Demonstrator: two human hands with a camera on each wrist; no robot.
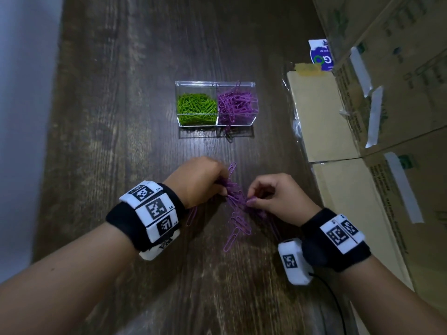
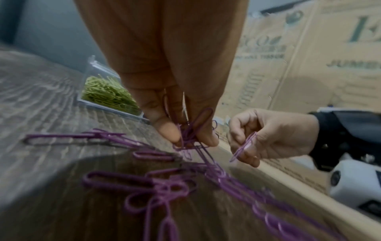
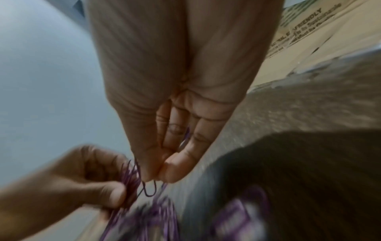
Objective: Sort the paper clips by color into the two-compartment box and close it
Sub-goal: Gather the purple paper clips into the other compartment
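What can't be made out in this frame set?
- Purple compartment: hidden behind the left hand in the left wrist view.
- Box lid: clear plastic in the head view; how it attaches can't be told.
- Count of clips the left hand grips: tangled, and motion-blurred in the right wrist view.
- Loose purple clips: smeared by blur in the right wrist view.

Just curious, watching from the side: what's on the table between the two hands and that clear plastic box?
Bare dark wooden table between the hands and the clear two-compartment box, as the head view shows; only one purple paper clip pokes up.
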